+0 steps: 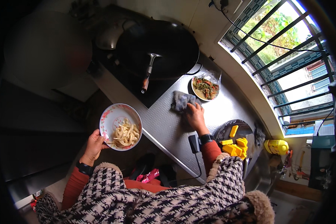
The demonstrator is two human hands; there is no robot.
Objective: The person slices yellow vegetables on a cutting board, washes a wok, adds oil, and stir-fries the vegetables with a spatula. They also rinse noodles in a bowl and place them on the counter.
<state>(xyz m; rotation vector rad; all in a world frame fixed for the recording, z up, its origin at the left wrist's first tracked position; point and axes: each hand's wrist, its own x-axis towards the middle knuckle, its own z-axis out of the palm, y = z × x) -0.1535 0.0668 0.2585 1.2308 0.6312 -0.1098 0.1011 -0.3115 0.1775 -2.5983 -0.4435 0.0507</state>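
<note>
Left hand (pixel 93 145) clamps the bowl (pixel 110 120) of pale strips (pixel 126 134), front-left of the wok (pixel 171 44). Right hand (pixel 196 118) touches the grey cloth (pixel 182 101), front-right of the wok; grip undetermined. Strips appear cut; wiping seems unfinished.

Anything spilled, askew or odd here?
No spill or damage visible. Mildly odd: clear plastic film bunched at the far side of the vegetable bowl, leaving the food exposed. Pale strips in the floral bowl held by the left hand look contained.
</note>
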